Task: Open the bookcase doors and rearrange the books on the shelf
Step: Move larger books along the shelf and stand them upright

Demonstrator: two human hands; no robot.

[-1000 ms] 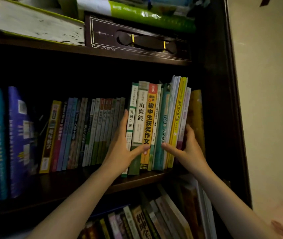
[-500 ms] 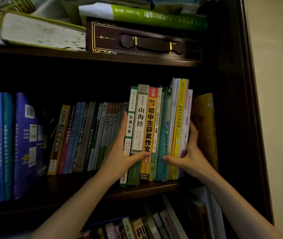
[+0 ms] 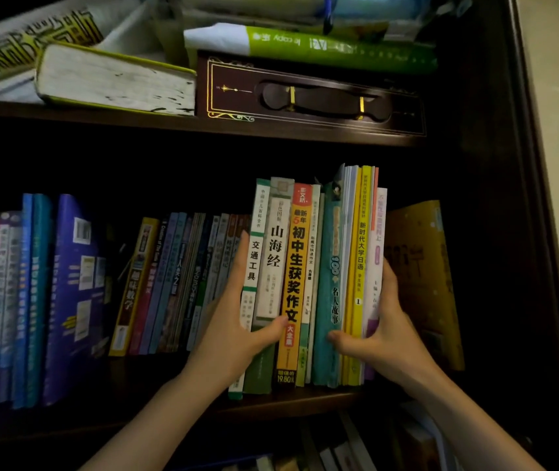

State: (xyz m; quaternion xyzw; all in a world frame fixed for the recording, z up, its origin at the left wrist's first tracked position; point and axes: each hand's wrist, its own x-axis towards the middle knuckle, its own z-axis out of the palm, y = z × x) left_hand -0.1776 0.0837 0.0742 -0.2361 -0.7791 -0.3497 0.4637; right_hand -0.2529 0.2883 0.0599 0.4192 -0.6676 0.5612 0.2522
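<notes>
- Dark gap above the row of short books (image 3: 183, 283), under the upper shelf board (image 3: 176, 122): room to reach in.
- Gap between blue book (image 3: 70, 294) and yellow-spined book (image 3: 133, 287).
- Right: yellow book (image 3: 421, 283) leans near the cabinet side wall (image 3: 495, 232), narrowing the space.

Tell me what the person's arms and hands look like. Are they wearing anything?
Both arms are bare as far as the picture shows: no sleeves reach into view. The left hand and the right hand wear no gloves. No rings, watch or bracelets show on the fingers or wrists, though the light is dim. The forearms come up from the bottom edge of the picture.
</notes>
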